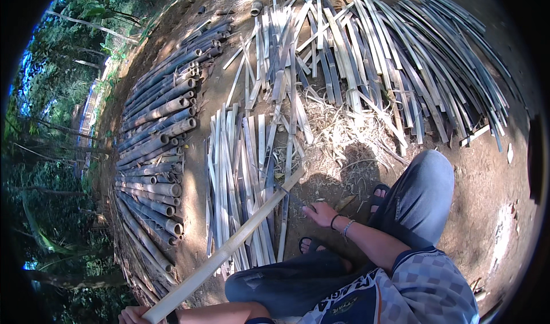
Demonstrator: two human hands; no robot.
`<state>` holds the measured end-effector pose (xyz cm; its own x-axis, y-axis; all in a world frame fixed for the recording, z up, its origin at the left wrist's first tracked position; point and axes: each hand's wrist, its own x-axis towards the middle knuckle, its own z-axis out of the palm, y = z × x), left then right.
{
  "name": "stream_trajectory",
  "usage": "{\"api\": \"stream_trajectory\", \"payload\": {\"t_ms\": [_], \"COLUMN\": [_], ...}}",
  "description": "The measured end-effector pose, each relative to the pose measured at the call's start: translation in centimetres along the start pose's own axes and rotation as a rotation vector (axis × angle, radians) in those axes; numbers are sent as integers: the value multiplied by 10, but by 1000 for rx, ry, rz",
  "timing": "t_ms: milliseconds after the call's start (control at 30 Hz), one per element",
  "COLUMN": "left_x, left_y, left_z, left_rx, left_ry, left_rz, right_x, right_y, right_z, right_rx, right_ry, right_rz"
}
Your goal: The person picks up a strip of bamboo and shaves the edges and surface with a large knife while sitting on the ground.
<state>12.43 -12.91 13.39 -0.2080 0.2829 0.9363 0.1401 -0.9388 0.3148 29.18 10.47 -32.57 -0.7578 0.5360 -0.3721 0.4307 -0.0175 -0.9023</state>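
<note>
My left hand (133, 315) is closed around the near end of a long, pale split bamboo strip (220, 257) at the lower left. The strip slants up and to the right across my lap, its far end in front of my feet. My right hand (322, 214) is closed on a knife, its handle mostly hidden by the fingers. The dark, thin knife blade (295, 199) points toward the strip near its far end; I cannot tell whether they touch.
Bamboo poles (157, 126) lie stacked at the left. Split bamboo strips (235, 175) lie beyond the held one, and a larger spread of strips (395, 55) covers the far ground. Curled shavings (349, 132) are heaped before my sandalled feet (311, 245).
</note>
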Motion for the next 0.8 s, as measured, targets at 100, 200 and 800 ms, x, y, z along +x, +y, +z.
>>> {"api": "stream_trajectory", "payload": {"t_ms": [100,200,800], "left_x": [1,1,-1], "left_y": [-2,-3,-1], "left_z": [3,6,5], "left_rx": [13,-9,32], "left_ry": [1,-1,-9], "left_rz": [-19,-12,-4], "right_x": [7,7,0], "right_y": [23,30,34], "right_z": [-8,5,2], "right_rx": [-76,-86,-21], "right_ry": [40,72,70], "right_rz": [122,31,190]}}
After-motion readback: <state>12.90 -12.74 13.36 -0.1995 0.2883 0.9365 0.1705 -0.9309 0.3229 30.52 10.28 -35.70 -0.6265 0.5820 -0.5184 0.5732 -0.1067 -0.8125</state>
